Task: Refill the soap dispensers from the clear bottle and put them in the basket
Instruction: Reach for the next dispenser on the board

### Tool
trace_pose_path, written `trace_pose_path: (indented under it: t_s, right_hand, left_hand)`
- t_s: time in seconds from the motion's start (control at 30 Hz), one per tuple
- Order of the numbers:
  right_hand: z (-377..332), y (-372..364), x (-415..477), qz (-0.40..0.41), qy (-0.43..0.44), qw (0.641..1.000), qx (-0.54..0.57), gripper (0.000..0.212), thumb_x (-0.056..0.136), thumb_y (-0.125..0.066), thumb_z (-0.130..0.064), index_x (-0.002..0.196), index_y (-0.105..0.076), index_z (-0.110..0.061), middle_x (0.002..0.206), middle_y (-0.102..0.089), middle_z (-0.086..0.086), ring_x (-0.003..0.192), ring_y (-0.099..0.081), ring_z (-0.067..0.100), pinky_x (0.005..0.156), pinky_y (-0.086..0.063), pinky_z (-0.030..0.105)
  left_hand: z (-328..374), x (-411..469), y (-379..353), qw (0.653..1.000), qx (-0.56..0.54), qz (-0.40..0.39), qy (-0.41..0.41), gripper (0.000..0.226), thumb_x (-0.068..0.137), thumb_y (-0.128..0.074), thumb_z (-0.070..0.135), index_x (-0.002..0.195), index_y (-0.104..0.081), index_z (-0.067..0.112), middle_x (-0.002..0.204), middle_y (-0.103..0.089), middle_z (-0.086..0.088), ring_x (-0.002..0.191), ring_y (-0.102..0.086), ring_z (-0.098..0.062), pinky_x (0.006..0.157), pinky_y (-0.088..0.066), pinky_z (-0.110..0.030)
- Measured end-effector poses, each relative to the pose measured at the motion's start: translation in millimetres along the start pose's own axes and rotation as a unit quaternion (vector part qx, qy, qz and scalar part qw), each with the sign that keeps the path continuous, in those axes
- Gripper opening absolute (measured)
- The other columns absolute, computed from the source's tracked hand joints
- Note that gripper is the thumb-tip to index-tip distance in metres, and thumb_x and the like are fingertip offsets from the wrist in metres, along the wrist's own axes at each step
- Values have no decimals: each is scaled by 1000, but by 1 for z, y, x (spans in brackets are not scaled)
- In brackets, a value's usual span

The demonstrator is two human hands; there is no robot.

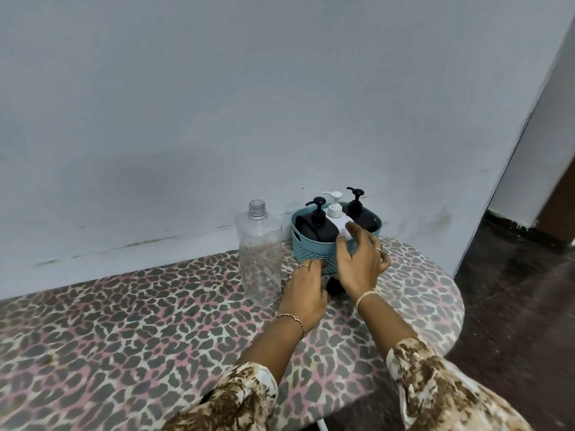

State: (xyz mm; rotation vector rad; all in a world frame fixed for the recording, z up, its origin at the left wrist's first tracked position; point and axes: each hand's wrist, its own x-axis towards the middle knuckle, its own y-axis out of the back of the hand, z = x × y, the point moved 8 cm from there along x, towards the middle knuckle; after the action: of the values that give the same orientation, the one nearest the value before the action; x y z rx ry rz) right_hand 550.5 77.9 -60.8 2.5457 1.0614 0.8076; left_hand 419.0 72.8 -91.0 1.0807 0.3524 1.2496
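A blue basket (pixel 306 248) stands at the back of the leopard-print table (pixel 140 321), by the wall. In it stand a black dispenser (pixel 314 227), a white dispenser (pixel 337 217) and a second black dispenser (pixel 361 213). The clear bottle (pixel 259 253), uncapped and looking empty, stands upright just left of the basket. My right hand (pixel 357 262) hovers with spread fingers over the basket's front, fingertips near the white dispenser. My left hand (pixel 306 293) rests low against the basket's front wall. A small black cap (pixel 333 287) lies on the table between my hands.
The light blue wall runs right behind the basket and bottle. The table's rounded right end drops off to a dark floor (pixel 513 290). A wall corner and doorway (pixel 553 181) lie to the right.
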Motion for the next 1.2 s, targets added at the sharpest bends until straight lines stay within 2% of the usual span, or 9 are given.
trace_pose_path:
  t_s: [0.13, 0.37, 0.5, 0.67, 0.77, 0.87, 1.03, 1.13, 1.2]
  right_hand:
    - [27, 13, -27, 21, -58, 996, 70, 35, 92, -57, -35, 127, -54, -33, 130, -57, -13, 134, -36, 13, 111, -14, 43]
    - [42, 8, -55, -8, -100, 990, 97, 39, 87, -62, -36, 124, -50, -30, 133, -53, -5, 128, -41, 18, 111, -30, 43]
    - [57, 0, -72, -53, -116, 978, 164, 40, 81, -61, -52, 116, -45, -42, 123, -53, -13, 115, -54, 16, 99, -47, 45]
    - [50, 3, -68, -67, -115, 948, 290, 48, 82, -75, -23, 122, -49, -26, 121, -57, -6, 105, -61, 11, 93, -54, 32]
    - [41, 6, -67, -67, -122, 922, 362, 54, 80, -76, -14, 127, -48, -20, 120, -60, 1, 103, -63, 8, 81, -54, 19]
    - [28, 9, -62, -55, -129, 898, 417, 55, 84, -71, -5, 132, -46, -11, 122, -61, 6, 101, -64, 9, 75, -53, 15]
    - [-10, 19, -51, -41, -69, 930, 359, 29, 83, -72, -6, 102, -61, -26, 99, -68, -9, 93, -67, 6, 86, -54, 25]
    - [-34, 25, -47, -41, -34, 934, 352, 22, 84, -73, -15, 103, -64, -24, 97, -70, -9, 92, -67, 5, 87, -54, 27]
    - [-49, 33, -44, -27, -5, 935, 352, 20, 86, -72, -21, 104, -64, -22, 98, -70, -11, 93, -66, 0, 84, -52, 22]
  left_hand:
    - [1, -5, -12, 996, 67, -61, -26, 56, 91, -48, 10, 142, -37, 28, 134, -46, -2, 122, -44, -24, 106, -39, -43]
    - [-3, -6, -20, 982, 169, -84, -25, 57, 91, -50, 8, 140, -39, 35, 127, -44, -7, 118, -43, -30, 98, -43, -47]
    - [0, -1, -17, 976, 197, -82, -32, 47, 90, -54, 6, 131, -48, 28, 120, -44, -8, 116, -43, -30, 97, -41, -45]
    - [10, 5, -10, 985, 163, -41, -44, 44, 89, -56, 4, 127, -49, 24, 129, -43, -7, 120, -43, -29, 98, -42, -44]
    - [20, 6, 1, 989, 130, -1, -64, 51, 87, -57, 3, 132, -47, 27, 129, -46, -4, 120, -44, -26, 98, -41, -42]
    - [31, 8, 21, 992, 87, 45, -81, 49, 87, -56, 4, 131, -49, 23, 123, -51, -4, 113, -50, -27, 93, -45, -42]
    - [54, 3, 56, 984, 13, 134, -113, 44, 86, -58, 2, 127, -56, 17, 115, -56, -7, 103, -56, -26, 87, -50, -38]
    - [56, 1, 77, 982, -58, 157, -90, 49, 85, -60, 0, 130, -53, 19, 121, -54, -4, 110, -54, -21, 93, -49, -36]
    - [55, -2, 89, 978, -93, 168, -78, 59, 82, -65, 1, 135, -48, 21, 124, -52, -1, 113, -54, -18, 95, -49, -35]
